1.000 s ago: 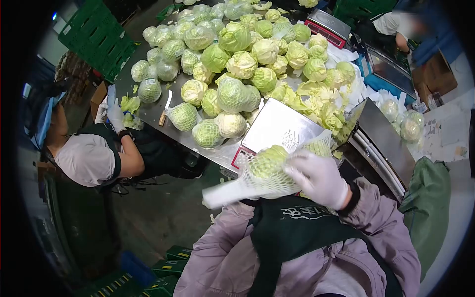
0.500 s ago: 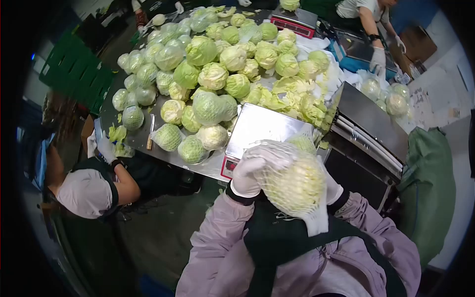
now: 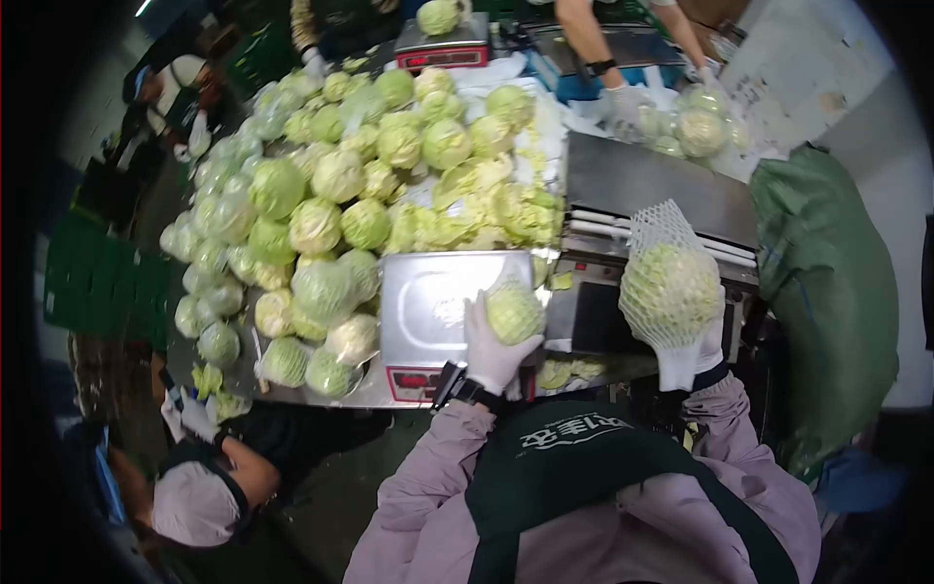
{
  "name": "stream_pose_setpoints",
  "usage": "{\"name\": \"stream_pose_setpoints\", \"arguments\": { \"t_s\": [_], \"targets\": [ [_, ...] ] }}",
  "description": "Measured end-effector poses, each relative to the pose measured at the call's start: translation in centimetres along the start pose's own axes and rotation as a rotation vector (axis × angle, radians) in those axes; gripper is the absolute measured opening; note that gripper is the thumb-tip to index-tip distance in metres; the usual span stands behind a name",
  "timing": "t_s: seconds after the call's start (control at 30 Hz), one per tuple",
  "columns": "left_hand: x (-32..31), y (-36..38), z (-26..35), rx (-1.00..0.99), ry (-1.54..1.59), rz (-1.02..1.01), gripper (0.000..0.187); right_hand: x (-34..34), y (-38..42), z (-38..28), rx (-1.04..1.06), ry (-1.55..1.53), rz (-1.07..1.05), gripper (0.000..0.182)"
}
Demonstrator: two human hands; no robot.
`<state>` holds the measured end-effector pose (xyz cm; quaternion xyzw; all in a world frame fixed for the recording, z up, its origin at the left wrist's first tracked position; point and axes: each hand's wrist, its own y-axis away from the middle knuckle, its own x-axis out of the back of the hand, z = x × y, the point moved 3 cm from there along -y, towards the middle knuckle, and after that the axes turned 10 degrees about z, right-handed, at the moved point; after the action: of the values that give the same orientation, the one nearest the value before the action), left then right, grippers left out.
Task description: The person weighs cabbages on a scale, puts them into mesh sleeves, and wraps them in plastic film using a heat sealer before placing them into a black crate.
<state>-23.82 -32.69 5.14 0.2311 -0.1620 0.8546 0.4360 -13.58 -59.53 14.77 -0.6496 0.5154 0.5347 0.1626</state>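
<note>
My right hand (image 3: 715,336), in a white glove, holds a large cabbage (image 3: 671,282) in a white foam net. The net's loose ends stick out above and below it, and the cabbage hides most of my fingers. My left hand (image 3: 491,350), also gloved, curls round a smaller netted cabbage (image 3: 517,313) at the right edge of the scale (image 3: 418,292). The scale has a steel plate and a red display front. Just beyond my right hand stands a steel machine (image 3: 652,175) with white rollers.
Many cabbages (image 3: 316,226), some in clear film, are heaped to the left. Loose leaves (image 3: 486,219) lie behind the scale. Across the table a person's gloved hand (image 3: 628,107) is beside wrapped cabbages. Another person (image 3: 199,501) works at lower left. A green sack (image 3: 827,292) stands at right.
Both hands were together on the large netted cabbage. My right hand has carried it to the right, and my left hand has let go and taken the smaller cabbage. The view has shifted.
</note>
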Motion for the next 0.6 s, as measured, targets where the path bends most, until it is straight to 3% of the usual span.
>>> {"name": "stream_pose_setpoints", "arguments": {
  "t_s": [0.03,0.07,0.17,0.27,0.37,0.43,0.6],
  "targets": [
    [-0.4,-0.5,-0.2,0.001,0.062,0.009,0.106,1.9,-0.4,-1.9,0.074,0.055,0.034,0.068],
    [-1.4,-0.9,-1.1,0.117,0.438,-0.011,0.095,2.5,-0.6,-3.6,0.091,0.142,0.083,0.067],
    [0.1,-2.7,-1.7,0.219,0.568,-0.029,0.072,3.9,-2.3,-8.3,0.118,0.327,-0.002,0.064],
    [0.7,-4.1,0.5,0.610,1.159,-0.219,0.058,5.5,-4.9,-12.7,0.051,0.395,0.058,0.056],
    [-1.3,-8.2,3.0,0.634,1.261,-0.399,0.059,5.6,-8.8,-16.2,0.038,0.528,0.061,0.056],
    [-3.5,-12.0,8.8,0.629,1.245,-0.556,0.065,5.7,-11.8,-17.3,0.006,0.510,0.038,0.057],
    [-14.0,-21.1,19.9,0.429,1.285,-0.731,0.063,5.6,-15.8,-18.0,-0.155,0.478,0.090,0.056]
  ]
}}
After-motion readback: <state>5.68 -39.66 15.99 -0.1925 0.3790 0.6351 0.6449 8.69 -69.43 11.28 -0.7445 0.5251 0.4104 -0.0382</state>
